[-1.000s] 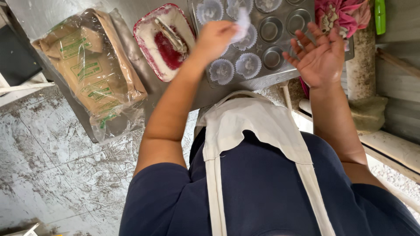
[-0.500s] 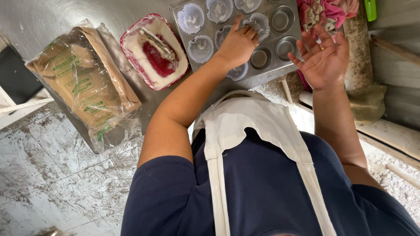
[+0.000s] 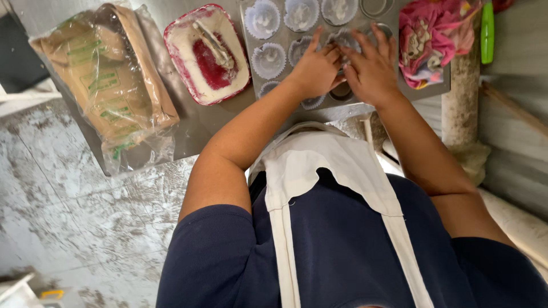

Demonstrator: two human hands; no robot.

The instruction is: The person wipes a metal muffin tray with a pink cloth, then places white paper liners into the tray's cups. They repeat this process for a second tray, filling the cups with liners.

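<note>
Metal muffin tray (image 3: 251,23) holds both hands (image 3: 317,71), pink cloth (image 3: 428,34) crowding its right edge.

A grey metal muffin tray (image 3: 252,23) is laid flat on the steel counter — several cups are lined with white paper liners (image 3: 268,60), a couple are left bare, and some are hidden under the hands.

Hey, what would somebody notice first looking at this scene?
Both hands, left hand and right hand, meet over a metal muffin tray half filled with white paper liners. Left of it sits a red-rimmed dish; a pink cloth lies at its right.
</note>
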